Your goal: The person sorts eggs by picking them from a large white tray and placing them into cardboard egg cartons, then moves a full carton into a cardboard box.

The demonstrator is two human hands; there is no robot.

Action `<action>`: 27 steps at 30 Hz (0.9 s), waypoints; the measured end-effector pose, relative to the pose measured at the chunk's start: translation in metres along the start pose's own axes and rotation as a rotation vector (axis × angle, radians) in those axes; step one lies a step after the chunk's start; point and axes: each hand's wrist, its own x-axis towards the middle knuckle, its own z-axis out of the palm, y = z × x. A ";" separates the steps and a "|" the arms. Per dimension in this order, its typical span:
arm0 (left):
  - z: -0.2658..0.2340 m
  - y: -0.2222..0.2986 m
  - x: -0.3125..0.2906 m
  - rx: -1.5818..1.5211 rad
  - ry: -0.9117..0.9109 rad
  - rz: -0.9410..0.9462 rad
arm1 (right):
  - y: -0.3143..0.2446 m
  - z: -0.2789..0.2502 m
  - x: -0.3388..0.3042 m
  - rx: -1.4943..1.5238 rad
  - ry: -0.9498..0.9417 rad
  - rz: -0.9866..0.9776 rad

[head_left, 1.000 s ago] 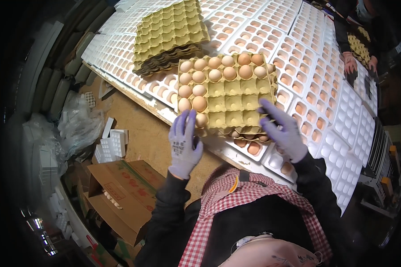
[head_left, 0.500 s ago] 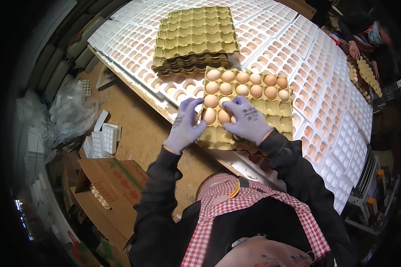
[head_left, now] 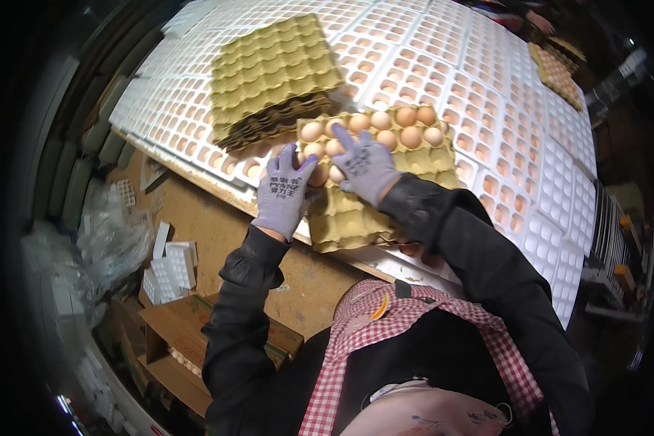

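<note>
1. Head view: the eggs (head_left: 410, 136) sit in the far rows and left side of a pulp tray (head_left: 341, 218), whose nearer cups are bare. Smooth, rounded and brittle, they could crack if pressed or knocked together.
2. At the tray's left edge, the left hand (head_left: 283, 192) wears a pale knit glove, its fingers bent over eggs; whether they clamp on one I cannot tell. A slip there could tip an egg over the rim.
3. Over the left-hand eggs, the right hand (head_left: 367, 166) has its fingers spread apart, their undersides hidden, so a grip cannot be judged. With both hands this near each other, a bump seems the likeliest cause of a break.
4. Beneath, the tray's near corner reaches about the edge of the surface (head_left: 385, 263); leaning on that side might tilt the soft, rough-moulded pulp.
5. Touching or just beside its far left corner stands a stack of trays (head_left: 276, 69), ridged and olive-yellow; a nudge could shift it onto the eggs.
6. Farther out lie glossy white trays (head_left: 479, 109) with rounded pockets, many holding eggs.
7. Below is the brown floor (head_left: 225, 251), hard-looking, with crinkled clear plastic (head_left: 112, 232) and a creased cardboard box (head_left: 174, 323).
</note>
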 end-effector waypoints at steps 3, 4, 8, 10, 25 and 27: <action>0.007 -0.014 -0.004 0.038 -0.070 -0.009 | -0.011 0.010 0.008 0.257 0.091 0.006; 0.002 -0.015 -0.006 0.032 -0.092 -0.093 | -0.012 0.003 -0.011 0.518 0.202 0.072; 0.002 -0.011 -0.017 -0.230 0.135 -0.118 | 0.044 0.020 -0.155 0.968 0.487 0.244; -0.024 0.025 -0.032 -0.782 0.197 -0.334 | 0.063 0.028 -0.239 0.880 0.409 0.623; 0.086 0.370 -0.025 -0.496 -0.210 0.556 | 0.122 0.117 -0.399 0.789 0.622 0.964; 0.057 0.366 -0.031 -0.782 -0.240 0.493 | 0.152 0.123 -0.395 0.735 0.611 0.927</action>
